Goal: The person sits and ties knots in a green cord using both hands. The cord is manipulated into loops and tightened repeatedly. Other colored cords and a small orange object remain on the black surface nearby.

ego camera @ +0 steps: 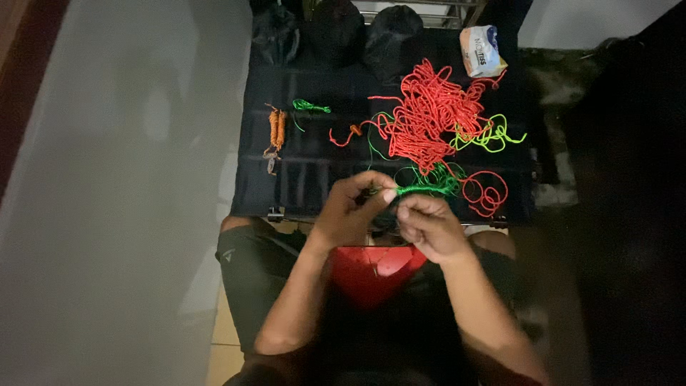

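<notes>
My left hand [350,212] and my right hand [429,225] meet over the near edge of a dark table [300,186]. Both pinch a green cord bundle [421,189], which is wound tight between my fingertips. Its loose end trails right into a tangle of green cord [446,177]. Behind it lies a big heap of red cord [429,114] with loops of yellow-green cord [493,136] at its right side. A red loop [486,193] lies near my right hand.
On the table's left part lie a finished orange cord bundle [276,132] and a small green bundle [309,107]. A white packet [480,50] and dark bags [389,32] sit at the far edge. A pale wall [114,179] stands left; my knees are below.
</notes>
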